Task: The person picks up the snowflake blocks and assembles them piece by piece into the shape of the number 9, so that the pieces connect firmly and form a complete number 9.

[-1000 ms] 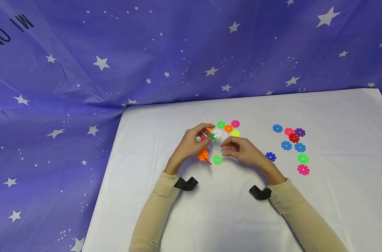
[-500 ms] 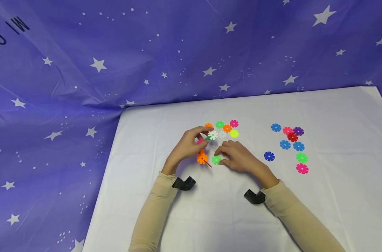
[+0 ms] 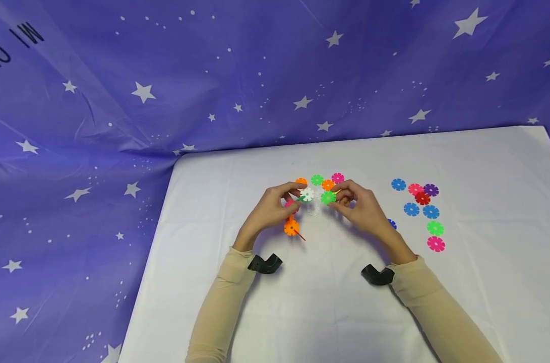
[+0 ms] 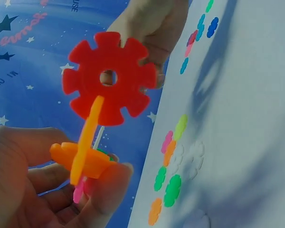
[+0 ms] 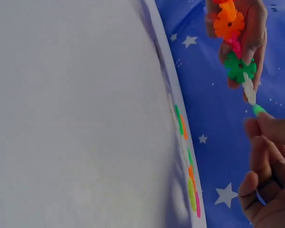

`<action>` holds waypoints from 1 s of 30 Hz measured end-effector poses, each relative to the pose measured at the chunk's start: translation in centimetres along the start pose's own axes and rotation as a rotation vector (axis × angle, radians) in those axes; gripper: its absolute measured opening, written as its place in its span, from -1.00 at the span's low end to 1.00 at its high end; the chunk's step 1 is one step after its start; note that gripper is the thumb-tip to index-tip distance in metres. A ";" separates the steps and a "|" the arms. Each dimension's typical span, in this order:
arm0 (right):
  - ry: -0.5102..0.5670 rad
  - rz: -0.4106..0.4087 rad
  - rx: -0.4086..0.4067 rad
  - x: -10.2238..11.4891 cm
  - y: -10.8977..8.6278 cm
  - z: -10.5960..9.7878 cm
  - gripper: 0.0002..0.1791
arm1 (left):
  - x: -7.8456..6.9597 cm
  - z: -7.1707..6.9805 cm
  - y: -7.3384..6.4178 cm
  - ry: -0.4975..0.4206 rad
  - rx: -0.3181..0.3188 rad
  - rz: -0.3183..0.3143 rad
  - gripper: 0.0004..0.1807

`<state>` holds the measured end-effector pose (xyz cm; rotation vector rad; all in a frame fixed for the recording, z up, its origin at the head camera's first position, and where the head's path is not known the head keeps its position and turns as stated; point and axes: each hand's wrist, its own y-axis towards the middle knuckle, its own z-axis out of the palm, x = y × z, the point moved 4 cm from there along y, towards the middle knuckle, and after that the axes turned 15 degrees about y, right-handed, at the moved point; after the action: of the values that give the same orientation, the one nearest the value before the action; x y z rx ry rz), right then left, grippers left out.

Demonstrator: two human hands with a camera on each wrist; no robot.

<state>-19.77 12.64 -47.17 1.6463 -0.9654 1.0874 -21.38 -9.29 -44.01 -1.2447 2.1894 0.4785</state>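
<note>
My left hand [image 3: 277,204] grips a chain of slotted plastic snowflake discs, joined edge to edge at crossing angles. Its free lower end carries a red disc [image 4: 128,78] and an orange disc [image 3: 291,232]. A pink disc [image 5: 236,46] and a green disc [image 5: 235,71] come further along, and a white disc [image 3: 307,191] forms the other end. Between thumb and fingertips, my right hand [image 3: 361,206] pinches a light green disc [image 3: 328,197]. In the right wrist view that disc's edge sits right by the white disc's tip. Fingers partly hide the chain's middle.
Behind the hands, loose discs lie on the white-covered table [image 3: 320,302], among them a pink disc [image 3: 338,178], an orange one and clear ones. Another group, including a red disc [image 3: 422,198] and several blue ones, lies to the right. A starry purple cloth [image 3: 256,60] hangs behind.
My right hand reached down to the light green disc on the table, took hold of it and raised it towards the white disc. The left hand turned the chain slightly, showing the white disc's face.
</note>
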 end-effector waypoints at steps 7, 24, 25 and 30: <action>0.043 -0.131 -0.021 0.8 0.2 0.4 -0.63 | -0.3 0.4 0.1 -0.054 0.021 0.007 -0.57; -0.066 -0.268 -0.050 2.0 -0.1 0.6 -0.62 | -0.9 0.7 0.1 -0.104 0.016 0.013 -0.62; -0.068 -0.281 -0.050 2.1 -0.1 0.6 -0.62 | -0.9 0.7 0.1 -0.096 0.010 0.011 -0.61; -0.072 -0.351 -0.049 2.3 -0.2 1.0 -0.63 | -1.2 0.8 0.1 -0.030 -0.045 0.017 -0.62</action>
<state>-18.65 11.43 -45.26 1.7437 -0.7060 0.7663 -20.77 -8.00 -43.85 -1.2348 2.1769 0.5525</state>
